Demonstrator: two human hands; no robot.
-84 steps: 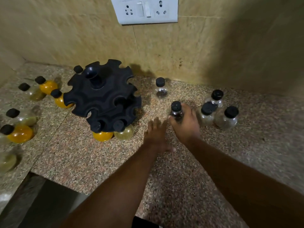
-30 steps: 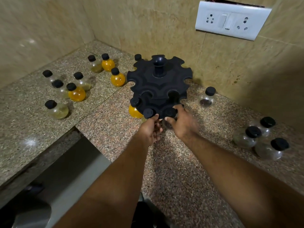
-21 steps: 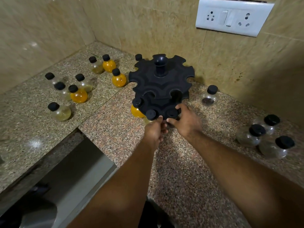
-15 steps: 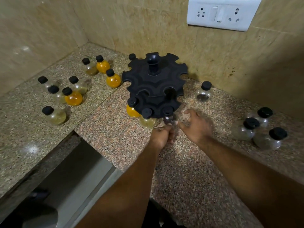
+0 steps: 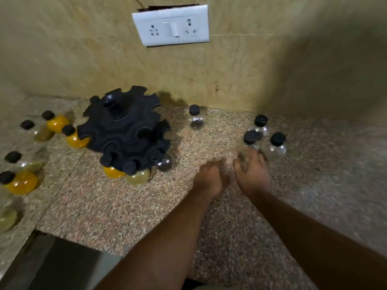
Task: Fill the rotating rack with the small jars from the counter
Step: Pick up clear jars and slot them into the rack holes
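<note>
Granite counter (image 5: 125,216) lies under both hands: the left hand (image 5: 211,178) hovers loosely curled, holding nothing; the right hand (image 5: 251,174) reaches the nearest clear jar (image 5: 250,141) of 3, though blur hides any grip. Farther left, toward the counter's back edge, the black rack (image 5: 125,132) carries 3 jars (image 5: 138,176).

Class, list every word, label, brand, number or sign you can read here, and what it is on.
None can be read.
The white plastic wall socket plate shows no print.
The small round clear jars with black caps carry no visible labels.
The black plastic rotating rack shows no marking.
</note>
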